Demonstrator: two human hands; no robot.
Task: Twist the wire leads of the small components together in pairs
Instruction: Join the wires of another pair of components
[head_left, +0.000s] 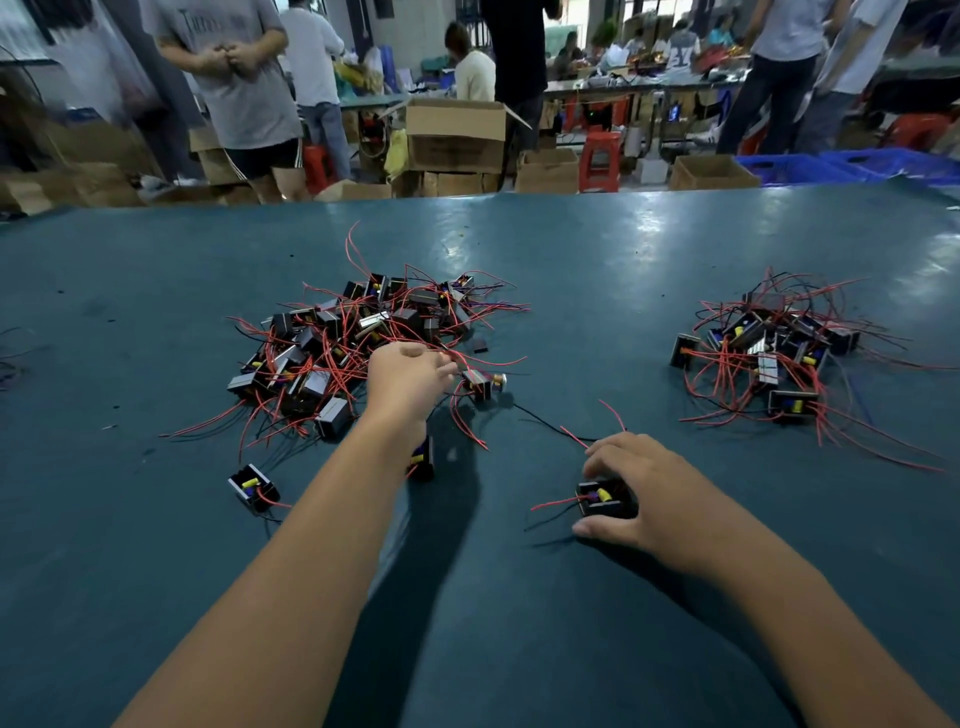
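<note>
Left hand (402, 376): grip apparently pinched red leads at the near edge of the large component pile (353, 343), one component (480, 384) dangling just beside it. Right hand (641, 491): fingers curled over a single component (602, 498) resting on the teal tabletop (519, 623). Second pile (774, 353): far right, well apart.

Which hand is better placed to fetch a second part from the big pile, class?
The left hand. It reaches over the near edge of the big pile, fingers among the red wires. The right hand is busy gripping a part near the table's front.
</note>
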